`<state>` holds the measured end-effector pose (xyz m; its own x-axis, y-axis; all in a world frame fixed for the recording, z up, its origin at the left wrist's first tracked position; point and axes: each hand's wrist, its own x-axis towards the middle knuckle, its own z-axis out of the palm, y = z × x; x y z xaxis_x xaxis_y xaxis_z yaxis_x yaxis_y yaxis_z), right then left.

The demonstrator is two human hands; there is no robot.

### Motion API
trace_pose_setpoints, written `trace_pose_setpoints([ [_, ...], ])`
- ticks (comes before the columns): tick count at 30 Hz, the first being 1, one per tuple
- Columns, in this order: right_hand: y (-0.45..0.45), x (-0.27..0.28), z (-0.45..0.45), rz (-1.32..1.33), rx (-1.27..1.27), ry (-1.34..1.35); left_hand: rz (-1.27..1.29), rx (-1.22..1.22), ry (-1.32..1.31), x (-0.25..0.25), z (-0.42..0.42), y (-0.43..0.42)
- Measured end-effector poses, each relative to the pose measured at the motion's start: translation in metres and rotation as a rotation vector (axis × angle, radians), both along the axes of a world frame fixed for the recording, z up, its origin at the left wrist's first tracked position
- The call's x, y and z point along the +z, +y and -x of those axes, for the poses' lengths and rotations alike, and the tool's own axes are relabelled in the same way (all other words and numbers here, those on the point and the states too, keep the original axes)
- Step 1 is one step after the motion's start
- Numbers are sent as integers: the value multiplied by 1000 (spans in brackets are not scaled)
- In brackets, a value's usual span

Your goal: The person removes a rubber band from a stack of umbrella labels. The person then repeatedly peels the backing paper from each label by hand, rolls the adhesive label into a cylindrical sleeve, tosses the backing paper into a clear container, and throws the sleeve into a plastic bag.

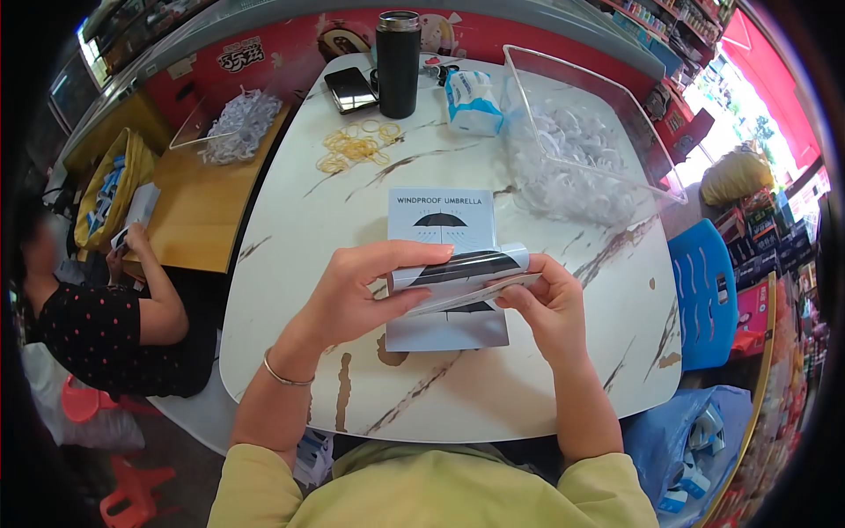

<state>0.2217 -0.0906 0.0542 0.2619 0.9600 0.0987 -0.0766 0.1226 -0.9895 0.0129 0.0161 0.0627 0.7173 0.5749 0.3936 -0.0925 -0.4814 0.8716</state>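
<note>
A light printed card (471, 271) with a dark umbrella picture is bent into a curve between my hands. My left hand (374, 286) pinches its left end, thumb below and fingers on top. At the right end, my right hand (550, 304) grips its edges between thumb and fingers. Beneath lies a printed sheet (440, 231) reading "WINDPROOF UMBRELLA", flat on the marble-patterned table (308, 264); whether it is a single sheet or a stack I cannot tell. My hands and the bent card cover its middle.
Farther back are yellow rubber bands (359, 145), a phone (351, 91), a black bottle (398, 66) and a tissue pack (473, 104). A clear bin (598, 141) holds white curled pieces. At left, a person (106, 326) handles paper; a blue chair (702, 295) stands right.
</note>
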Motion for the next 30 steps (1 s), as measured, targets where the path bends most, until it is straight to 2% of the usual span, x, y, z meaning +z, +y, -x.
trace_pose_setpoints([
  [3,-1,-1,-5,2,-25,-29,-20,39,-64,-3,-4,0],
  [6,-1,2,-5,-17,-111,-53,49,186,-130,-9,-1,9],
  [9,-1,3,-7,-42,-148,-66,216,253,-176,-7,1,6],
  [12,0,3,-6,-62,-167,-44,384,87,-241,1,-1,-1],
  [18,1,1,-6,-72,-191,-22,258,100,-205,-4,0,0],
  [30,0,2,-6,-45,-167,-22,263,22,-228,-2,1,-1],
])
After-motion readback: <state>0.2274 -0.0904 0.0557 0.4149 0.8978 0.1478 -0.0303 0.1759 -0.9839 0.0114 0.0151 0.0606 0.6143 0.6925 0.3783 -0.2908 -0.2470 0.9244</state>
